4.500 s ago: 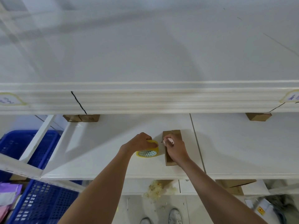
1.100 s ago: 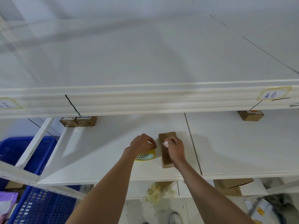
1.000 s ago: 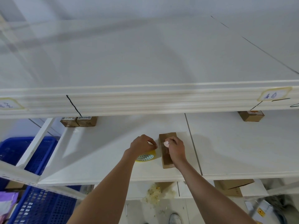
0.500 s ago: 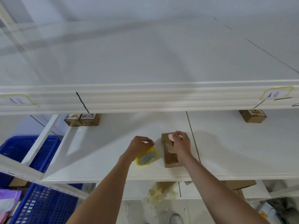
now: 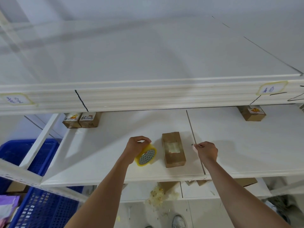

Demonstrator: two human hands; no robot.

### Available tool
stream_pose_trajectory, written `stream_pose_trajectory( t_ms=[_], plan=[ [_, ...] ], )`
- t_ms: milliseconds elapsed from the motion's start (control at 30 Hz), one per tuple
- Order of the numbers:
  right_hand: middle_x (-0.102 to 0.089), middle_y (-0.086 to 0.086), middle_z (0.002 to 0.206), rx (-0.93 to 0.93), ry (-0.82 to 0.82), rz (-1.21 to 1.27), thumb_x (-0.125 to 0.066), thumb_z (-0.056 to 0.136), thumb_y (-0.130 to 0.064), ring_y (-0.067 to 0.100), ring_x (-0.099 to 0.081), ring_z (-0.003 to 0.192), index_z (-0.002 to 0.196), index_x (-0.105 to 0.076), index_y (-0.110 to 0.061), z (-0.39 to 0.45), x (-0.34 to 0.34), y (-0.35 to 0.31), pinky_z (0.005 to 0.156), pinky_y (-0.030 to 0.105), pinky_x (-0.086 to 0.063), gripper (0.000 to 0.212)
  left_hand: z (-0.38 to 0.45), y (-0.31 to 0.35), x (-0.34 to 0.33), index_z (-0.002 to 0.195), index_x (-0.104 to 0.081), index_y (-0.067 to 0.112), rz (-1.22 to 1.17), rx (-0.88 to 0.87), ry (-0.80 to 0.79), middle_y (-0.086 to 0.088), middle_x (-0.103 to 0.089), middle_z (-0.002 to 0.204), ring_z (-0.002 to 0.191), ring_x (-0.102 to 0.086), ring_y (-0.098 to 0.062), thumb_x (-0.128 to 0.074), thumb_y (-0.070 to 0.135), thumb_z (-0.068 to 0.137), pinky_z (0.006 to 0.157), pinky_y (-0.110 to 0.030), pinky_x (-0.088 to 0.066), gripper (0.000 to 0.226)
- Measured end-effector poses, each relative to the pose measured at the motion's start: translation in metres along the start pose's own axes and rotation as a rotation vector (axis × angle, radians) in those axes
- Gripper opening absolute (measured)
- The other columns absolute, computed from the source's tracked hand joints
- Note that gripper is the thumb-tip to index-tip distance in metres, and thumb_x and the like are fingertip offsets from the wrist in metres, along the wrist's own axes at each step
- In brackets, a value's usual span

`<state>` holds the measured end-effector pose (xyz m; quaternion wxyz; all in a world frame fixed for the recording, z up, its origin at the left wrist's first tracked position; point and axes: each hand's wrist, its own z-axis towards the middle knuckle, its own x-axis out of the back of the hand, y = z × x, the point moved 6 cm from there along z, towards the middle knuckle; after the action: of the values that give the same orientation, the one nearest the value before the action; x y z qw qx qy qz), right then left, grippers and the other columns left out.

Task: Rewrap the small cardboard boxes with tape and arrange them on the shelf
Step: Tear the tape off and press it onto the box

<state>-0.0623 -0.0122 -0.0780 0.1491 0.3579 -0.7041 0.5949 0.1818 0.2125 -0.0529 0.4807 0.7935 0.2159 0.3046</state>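
Item: 1 cardboard box point(image 5: 173, 148), long axis front-to-back, between hands. Left hand point(image 5: 135, 148) grips tape roll point(image 5: 145, 156); right hand point(image 5: 206, 150) pinches something small, unidentifiable.

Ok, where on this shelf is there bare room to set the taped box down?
Free: the shelf between the two labelled boxes and the left hand, and the right panel from the right hand to the lone box. Crowded: the tape roll and middle box.
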Motion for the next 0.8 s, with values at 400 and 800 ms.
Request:
stream_pose_trajectory(
  t_ms=[400,800],
  plan=[
    [-0.069,0.011,0.084,-0.003,0.069,-0.428,-0.065,0.092,-0.031,0.03,-0.066,0.082,0.088,-0.071,-0.007,0.006,0.001,0.014,0.08,0.037,-0.055,0.025,-0.017,0.005,0.007,0.091,-0.08,0.019,-0.105,0.01,0.043,0.0,-0.076,0.092,0.067,-0.067,-0.018,-0.068,0.018,0.094,0.055,-0.021,-0.051,0.012],
    [-0.071,0.0,0.085,0.46,-0.596,-0.162,-0.067,0.094,-0.037,0.015,-0.065,0.081,0.089,-0.076,-0.012,-0.121,-0.118,-0.126,0.071,0.031,-0.048,0.027,-0.047,-0.018,0.03,0.093,-0.078,0.01,-0.27,0.02,0.092,0.001,-0.075,0.082,0.059,-0.067,-0.012,-0.074,0.016,0.091,0.058,-0.022,-0.053,0.008]
  ],
)
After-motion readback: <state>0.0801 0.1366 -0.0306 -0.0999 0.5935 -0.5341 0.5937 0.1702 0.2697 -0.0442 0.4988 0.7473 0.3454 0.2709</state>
